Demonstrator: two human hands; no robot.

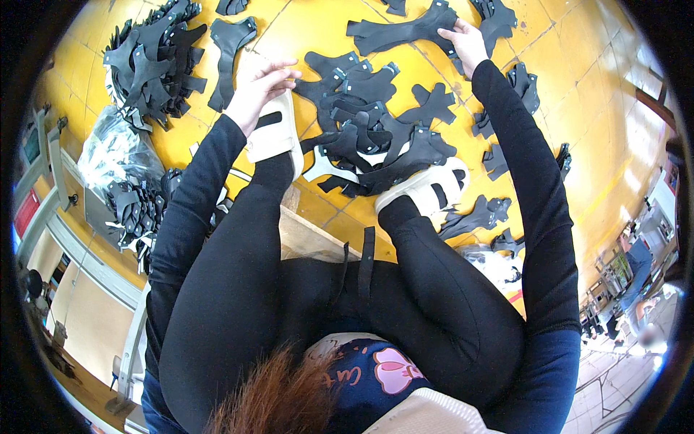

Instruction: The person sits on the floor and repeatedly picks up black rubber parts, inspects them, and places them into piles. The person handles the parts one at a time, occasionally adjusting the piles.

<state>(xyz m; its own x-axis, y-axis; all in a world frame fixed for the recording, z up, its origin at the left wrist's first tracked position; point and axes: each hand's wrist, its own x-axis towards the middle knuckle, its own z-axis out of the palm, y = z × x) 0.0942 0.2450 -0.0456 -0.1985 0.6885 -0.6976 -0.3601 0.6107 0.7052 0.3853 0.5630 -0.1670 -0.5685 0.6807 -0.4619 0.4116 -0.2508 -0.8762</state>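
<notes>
Right hand [466, 45] fingers pressed flat on long black cutout [405, 32] beyond central pile [376, 137]; left hand [259, 85] fingers curled together, contents unclear. Risk: cutout snags neighbours, drags pile askew.

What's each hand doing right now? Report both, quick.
Left hand: fingers curled, apparently pinching something small; what it is cannot be told.
Right hand: fingers spread open, resting on a black cut piece.

Black sleeves [531, 181], black trousers [238, 289] — cream open-strap sandals [426, 189].
</notes>
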